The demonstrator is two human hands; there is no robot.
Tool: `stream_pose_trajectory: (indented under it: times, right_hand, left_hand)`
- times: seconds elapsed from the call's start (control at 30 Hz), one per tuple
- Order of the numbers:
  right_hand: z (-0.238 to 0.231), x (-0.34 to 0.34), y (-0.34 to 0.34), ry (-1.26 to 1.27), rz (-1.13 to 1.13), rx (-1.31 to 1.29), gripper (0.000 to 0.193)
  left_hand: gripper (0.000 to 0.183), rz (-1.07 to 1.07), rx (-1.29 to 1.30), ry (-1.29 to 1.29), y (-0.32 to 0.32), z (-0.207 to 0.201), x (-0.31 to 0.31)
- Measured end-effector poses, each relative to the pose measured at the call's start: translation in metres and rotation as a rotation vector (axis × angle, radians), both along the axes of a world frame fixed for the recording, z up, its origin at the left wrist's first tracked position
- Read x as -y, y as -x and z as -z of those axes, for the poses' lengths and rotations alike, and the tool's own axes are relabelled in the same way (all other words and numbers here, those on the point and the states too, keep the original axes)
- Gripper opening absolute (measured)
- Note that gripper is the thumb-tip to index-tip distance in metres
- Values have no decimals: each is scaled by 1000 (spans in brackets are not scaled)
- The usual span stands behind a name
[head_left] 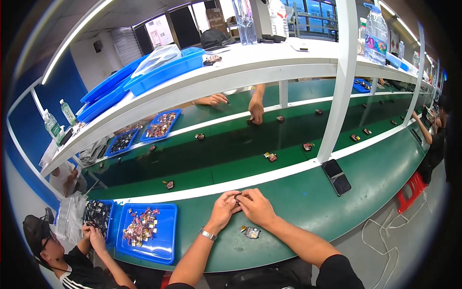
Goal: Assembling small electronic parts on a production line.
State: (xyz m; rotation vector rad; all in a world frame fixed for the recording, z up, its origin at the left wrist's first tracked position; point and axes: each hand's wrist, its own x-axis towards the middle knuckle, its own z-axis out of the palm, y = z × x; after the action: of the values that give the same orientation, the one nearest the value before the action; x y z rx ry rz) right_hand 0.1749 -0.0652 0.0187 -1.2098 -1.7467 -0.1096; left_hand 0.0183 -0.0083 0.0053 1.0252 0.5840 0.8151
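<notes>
My left hand [223,211], with a metal watch on its wrist, and my right hand [257,208] meet over the green workbench [293,204]. Pinched between the fingertips of both is a small dark part [237,196], mostly covered, so its exact kind cannot be made out. Just below my hands lies a small dark, shiny assembly [251,232] with a yellow-and-white tab beside it. To the left of my left forearm, a blue tray [163,248] holds a heap of small reddish parts [140,226] with yellow and white pieces.
A black phone [337,177] lies right of my hands. Beyond a white rail, the green conveyor [211,161] carries scattered small assemblies. At left, a co-worker's hands [94,236] work beside a tray of black parts [97,212]; another person's hand [256,111] reaches across the belt. A white post [338,86] stands ahead.
</notes>
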Motion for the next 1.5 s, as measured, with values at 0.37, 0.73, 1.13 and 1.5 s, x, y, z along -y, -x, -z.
stream_pose_trajectory:
  times: [0.37, 0.73, 1.13, 1.5]
  right_hand:
    - [8, -2, 4, -1, 84, 8, 9]
    - [15, -2, 0, 10, 146, 122, 11]
    - [-3, -47, -118, 172, 354, -131, 28]
    - [32, -96, -174, 418, 797, -117, 60]
  left_hand:
    - [24, -8, -33, -19, -1, 5, 1]
    - [20, -78, -193, -125, -11, 4, 7]
    - [15, -268, -336, -200, -33, -17, -51]
    - [11, -486, -718, -702, -106, 24, -159]
